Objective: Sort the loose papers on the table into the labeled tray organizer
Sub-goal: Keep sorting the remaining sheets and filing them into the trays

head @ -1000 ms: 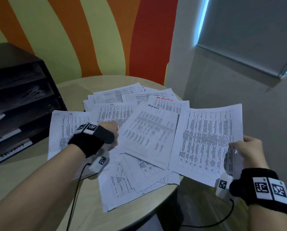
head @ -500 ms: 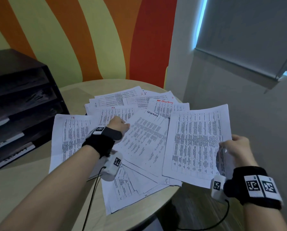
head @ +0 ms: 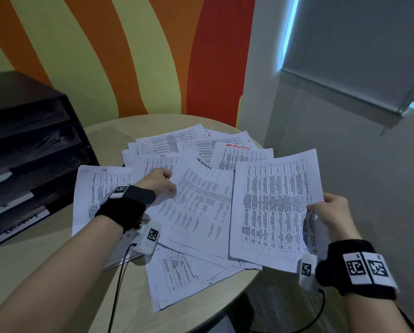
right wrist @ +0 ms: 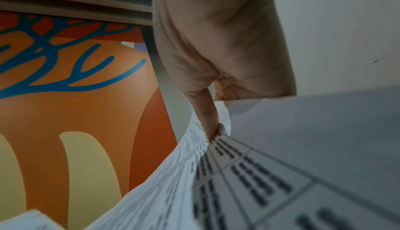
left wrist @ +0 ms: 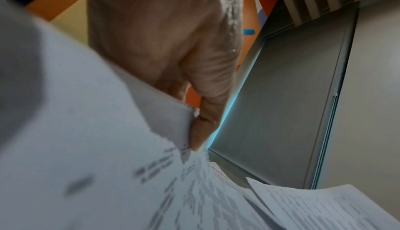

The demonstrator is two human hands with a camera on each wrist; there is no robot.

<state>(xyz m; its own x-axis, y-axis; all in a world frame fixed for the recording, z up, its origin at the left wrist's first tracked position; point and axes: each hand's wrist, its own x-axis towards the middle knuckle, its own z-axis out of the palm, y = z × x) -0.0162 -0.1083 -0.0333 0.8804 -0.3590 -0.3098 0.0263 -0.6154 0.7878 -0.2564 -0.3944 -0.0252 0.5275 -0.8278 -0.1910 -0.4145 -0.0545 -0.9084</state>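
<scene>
Papers (head: 191,212) lie fanned across the round table (head: 57,272), and I have one in each hand. My left hand (head: 159,182) pinches the near-left edge of the sheet marked "security" (head: 201,203); my right hand (head: 331,212) pinches the right edge of a table-printed sheet (head: 273,203), long axis running away from me. The tray organizer (head: 28,152) sits well to the left, nearer my left hand; its labelled slots seem to hold some paper, though they are too dark to be sure.

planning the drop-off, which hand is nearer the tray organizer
Left. The left hand grips a sheet mid-table, beside the tray organizer; the right hand holds paper past the table's far edge.
</scene>
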